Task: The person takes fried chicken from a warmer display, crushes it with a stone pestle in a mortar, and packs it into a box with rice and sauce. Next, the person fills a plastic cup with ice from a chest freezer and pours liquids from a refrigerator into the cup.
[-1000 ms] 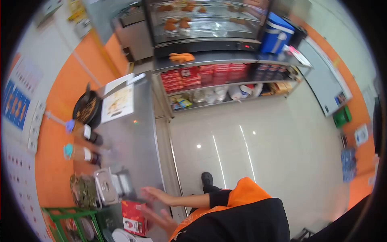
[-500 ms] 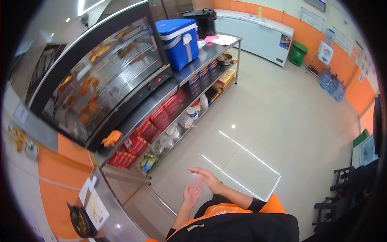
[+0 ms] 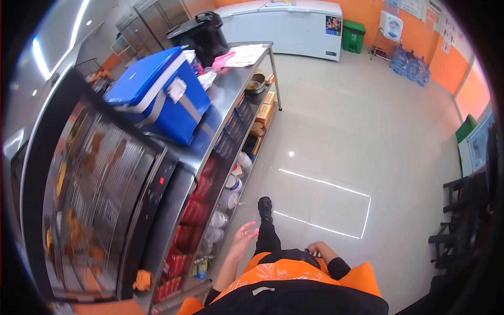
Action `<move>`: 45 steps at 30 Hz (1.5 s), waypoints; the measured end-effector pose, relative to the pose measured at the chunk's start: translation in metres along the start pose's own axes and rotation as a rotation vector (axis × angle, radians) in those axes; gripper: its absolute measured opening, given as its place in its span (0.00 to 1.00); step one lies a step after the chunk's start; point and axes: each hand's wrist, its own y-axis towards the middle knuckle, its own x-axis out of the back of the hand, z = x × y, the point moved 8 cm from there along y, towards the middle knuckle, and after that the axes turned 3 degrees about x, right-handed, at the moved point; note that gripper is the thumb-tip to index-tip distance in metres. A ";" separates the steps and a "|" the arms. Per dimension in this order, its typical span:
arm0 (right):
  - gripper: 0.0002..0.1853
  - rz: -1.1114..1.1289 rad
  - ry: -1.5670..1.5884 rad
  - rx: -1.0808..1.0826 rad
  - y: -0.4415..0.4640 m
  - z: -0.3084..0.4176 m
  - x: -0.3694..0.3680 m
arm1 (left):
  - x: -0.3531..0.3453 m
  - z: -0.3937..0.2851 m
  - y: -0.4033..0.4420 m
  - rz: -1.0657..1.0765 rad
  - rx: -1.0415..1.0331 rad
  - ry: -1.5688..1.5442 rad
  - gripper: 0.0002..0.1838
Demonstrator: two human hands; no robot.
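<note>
My left hand (image 3: pixel 243 240) is raised in front of my body with the fingers spread, and nothing is in it. It is nearest to the lower shelf of the steel table, where white tubs (image 3: pixel 228 198) and clear jars (image 3: pixel 214 234) stand. My right hand (image 3: pixel 318 249) is bent in at my waist, close to the black cloth over my orange shirt (image 3: pixel 278 275). Its fingers are partly hidden there, so I cannot make out whether it grips anything. One black shoe (image 3: pixel 265 208) shows ahead on the tiled floor.
On the steel table (image 3: pixel 223 86) stand a glass food warmer (image 3: pixel 100 199) with fried pieces, a blue cooler box (image 3: pixel 163 94) and a black bin (image 3: pixel 202 39). Red boxes (image 3: pixel 178 257) fill the lower shelf. Farther off are a chest freezer (image 3: pixel 283 29), a green bin (image 3: pixel 353 37) and water bottles (image 3: pixel 409 68).
My hands were close together and have come apart, the right one down to my waist. The view has moved forward along the table, and the warmer and cooler box look nearer.
</note>
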 end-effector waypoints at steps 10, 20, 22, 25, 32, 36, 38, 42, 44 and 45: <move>0.34 -0.705 -0.156 0.108 0.143 0.227 0.213 | 0.194 0.095 0.420 -0.028 0.395 0.568 0.27; 0.29 -1.108 0.120 0.831 0.274 0.543 0.445 | 0.255 0.136 0.643 -0.520 0.379 0.123 0.27; 0.30 -1.098 -0.272 0.715 0.322 0.578 0.443 | 0.268 0.141 0.668 -0.588 0.351 0.059 0.26; 0.28 -1.067 -0.844 0.520 0.384 0.601 0.421 | 0.283 0.155 0.687 -0.643 0.318 0.012 0.25; 0.23 -0.953 -0.464 0.702 0.363 0.598 0.427 | 0.303 0.183 0.691 -0.707 0.295 0.008 0.22; 0.26 -1.026 0.079 0.901 0.342 0.580 0.425 | 0.305 0.194 0.680 -0.732 0.299 0.013 0.21; 0.25 -1.132 0.218 0.941 0.337 0.570 0.419 | 0.307 0.197 0.681 -0.748 0.290 0.012 0.20; 0.29 -1.202 -0.125 0.905 0.317 0.573 0.407 | 0.309 0.203 0.676 -0.770 0.287 0.029 0.19; 0.33 -1.120 -0.088 0.951 0.301 0.562 0.405 | 0.308 0.205 0.675 -0.782 0.287 0.039 0.18; 0.35 -1.085 -0.041 0.987 0.288 0.552 0.406 | 0.309 0.206 0.674 -0.787 0.285 0.047 0.18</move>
